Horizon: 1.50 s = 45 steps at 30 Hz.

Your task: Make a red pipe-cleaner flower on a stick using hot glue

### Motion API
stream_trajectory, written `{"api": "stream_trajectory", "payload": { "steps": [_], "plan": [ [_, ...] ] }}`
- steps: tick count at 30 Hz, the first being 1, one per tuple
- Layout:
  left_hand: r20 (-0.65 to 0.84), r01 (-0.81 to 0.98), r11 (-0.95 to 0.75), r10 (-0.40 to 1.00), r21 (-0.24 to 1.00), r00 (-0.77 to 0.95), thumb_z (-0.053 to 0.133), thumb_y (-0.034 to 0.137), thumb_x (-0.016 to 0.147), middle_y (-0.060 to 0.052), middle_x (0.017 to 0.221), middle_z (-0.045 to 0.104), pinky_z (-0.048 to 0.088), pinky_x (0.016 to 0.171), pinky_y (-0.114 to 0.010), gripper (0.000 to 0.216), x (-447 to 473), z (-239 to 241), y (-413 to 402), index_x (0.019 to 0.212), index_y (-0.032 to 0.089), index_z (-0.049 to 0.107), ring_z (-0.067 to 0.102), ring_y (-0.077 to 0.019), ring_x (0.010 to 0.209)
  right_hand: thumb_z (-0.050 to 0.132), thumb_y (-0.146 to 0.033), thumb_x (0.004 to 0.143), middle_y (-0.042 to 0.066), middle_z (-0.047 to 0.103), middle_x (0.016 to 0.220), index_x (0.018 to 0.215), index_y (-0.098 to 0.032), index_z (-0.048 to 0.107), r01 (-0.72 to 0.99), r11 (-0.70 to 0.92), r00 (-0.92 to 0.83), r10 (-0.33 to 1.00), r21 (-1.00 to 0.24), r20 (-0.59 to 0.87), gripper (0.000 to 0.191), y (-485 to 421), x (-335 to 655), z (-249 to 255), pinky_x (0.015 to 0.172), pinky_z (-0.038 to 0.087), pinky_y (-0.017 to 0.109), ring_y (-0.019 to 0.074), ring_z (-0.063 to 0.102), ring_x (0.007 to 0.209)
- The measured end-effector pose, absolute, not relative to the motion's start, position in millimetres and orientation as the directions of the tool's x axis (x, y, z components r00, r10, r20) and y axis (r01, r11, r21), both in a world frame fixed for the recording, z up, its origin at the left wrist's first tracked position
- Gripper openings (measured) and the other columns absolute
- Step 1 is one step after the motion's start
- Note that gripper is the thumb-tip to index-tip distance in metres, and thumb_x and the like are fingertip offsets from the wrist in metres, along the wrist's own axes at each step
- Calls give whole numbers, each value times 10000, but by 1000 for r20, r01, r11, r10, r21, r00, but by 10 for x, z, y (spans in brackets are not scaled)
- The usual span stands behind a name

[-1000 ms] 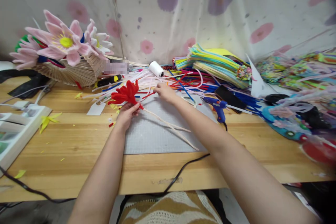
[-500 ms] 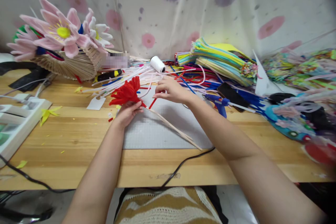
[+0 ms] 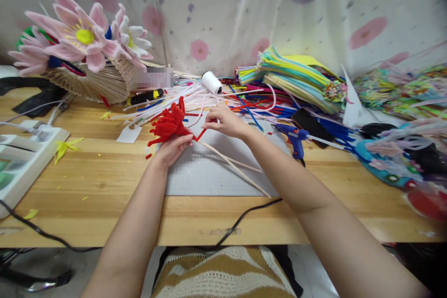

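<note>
My left hand (image 3: 173, 148) is closed round the base of a red pipe-cleaner flower (image 3: 168, 123) whose pale stems (image 3: 237, 171) trail down to the right across a grey cutting mat (image 3: 209, 174). My right hand (image 3: 225, 120) pinches a short red pipe cleaner (image 3: 201, 134) just right of the flower, its fingers curled. Both hands hover over the far edge of the mat.
Loose pipe cleaners (image 3: 244, 100) lie piled behind the mat with a white thread spool (image 3: 211, 82). A blue glue gun (image 3: 295, 138) and a black phone (image 3: 311, 126) lie to the right. A basket with pink flowers (image 3: 78, 46) stands at the left; a white tray (image 3: 24, 158) is nearer.
My right hand left the pile of pipe cleaners with a red piece and drew back toward the flower. My left hand kept its hold on the flower, nearly still.
</note>
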<state>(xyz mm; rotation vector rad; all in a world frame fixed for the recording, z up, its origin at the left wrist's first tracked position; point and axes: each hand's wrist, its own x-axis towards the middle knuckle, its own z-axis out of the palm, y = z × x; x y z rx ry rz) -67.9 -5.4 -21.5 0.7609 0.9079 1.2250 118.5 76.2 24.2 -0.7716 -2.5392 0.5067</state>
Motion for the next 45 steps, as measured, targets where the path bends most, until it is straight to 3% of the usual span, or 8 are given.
{"api": "stream_trajectory", "payload": {
  "steps": [5,18,45],
  "plan": [
    [-112,-372,123,992,920,51,695,145,597,14,692,562,374,520,-177,149,-652,-189,-62,725,139,619,478,-52,588,563,-429,775,33,552,727,723,-153,622,470,773,-748,605,-426,272,287,750,1139,231,731,278,273,152,429,761],
    [-76,-337,87,996,937,46,688,188,611,17,672,536,338,514,-194,146,-649,-207,-52,731,148,615,444,-57,575,563,-435,772,33,550,718,712,-153,621,481,790,-752,595,-381,285,294,751,1069,223,710,260,271,153,421,750],
    [-54,-184,55,999,981,7,734,207,538,15,736,564,376,689,-244,248,-657,-221,-65,745,183,600,506,-117,698,591,-389,765,28,556,719,707,-146,623,508,766,-737,623,-394,261,252,758,1085,213,724,274,270,144,440,748]
  ]
}}
